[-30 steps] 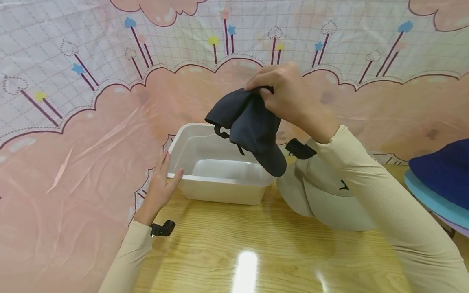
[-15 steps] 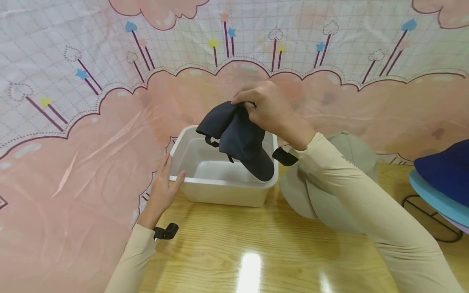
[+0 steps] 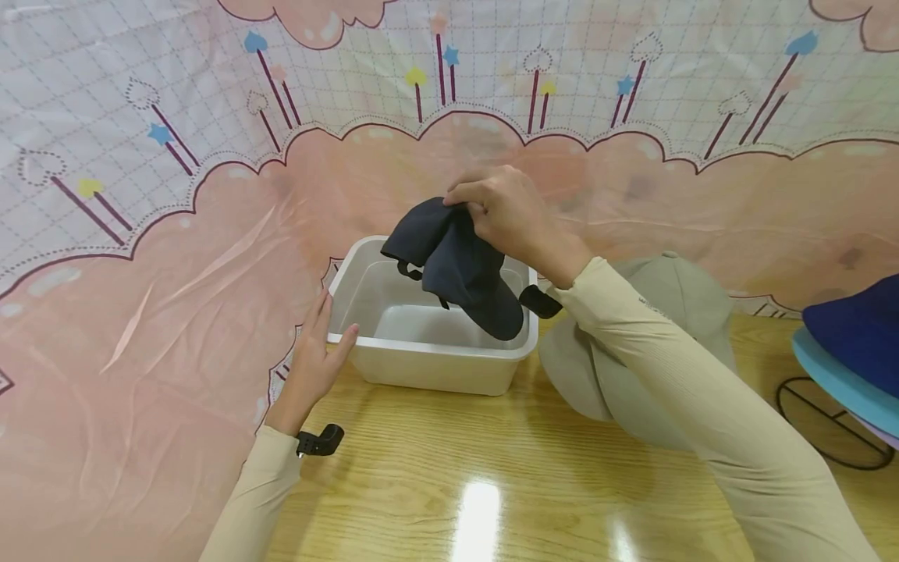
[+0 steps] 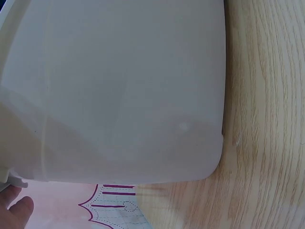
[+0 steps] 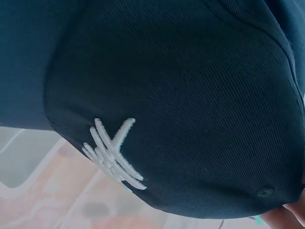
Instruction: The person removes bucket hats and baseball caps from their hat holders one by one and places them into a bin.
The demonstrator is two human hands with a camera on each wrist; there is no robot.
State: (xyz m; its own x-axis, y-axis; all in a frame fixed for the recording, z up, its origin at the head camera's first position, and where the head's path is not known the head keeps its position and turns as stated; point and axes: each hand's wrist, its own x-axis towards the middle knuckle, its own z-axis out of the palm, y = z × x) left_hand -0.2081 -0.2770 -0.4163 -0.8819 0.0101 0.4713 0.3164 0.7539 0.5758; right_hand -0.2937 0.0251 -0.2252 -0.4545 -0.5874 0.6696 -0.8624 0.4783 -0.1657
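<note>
My right hand (image 3: 509, 218) pinches the top of a dark navy baseball cap (image 3: 460, 273) between thumb and fingers. The cap hangs folded over a white plastic bin (image 3: 428, 363), its brim pointing down to the right and its back strap to the left. White embroidery (image 5: 112, 157) shows on the cap's front in the right wrist view. My left hand (image 3: 316, 355) rests with straight fingers at the bin's left front corner. In the left wrist view the bin's outer wall (image 4: 119, 95) fills most of the frame, with fingertips at its rim.
Beige caps (image 3: 583, 375) sit right of the bin, partly behind my right forearm. At the far right, a navy hat (image 3: 857, 332) lies on a light blue one (image 3: 836, 378) above a black wire stand (image 3: 836, 460). A patterned cloth (image 3: 211, 328) hangs behind the wooden table (image 3: 407, 468).
My right hand has lowered the navy cap and brought it left over the bin, mostly during the first half second. My left hand stays at the bin's corner.
</note>
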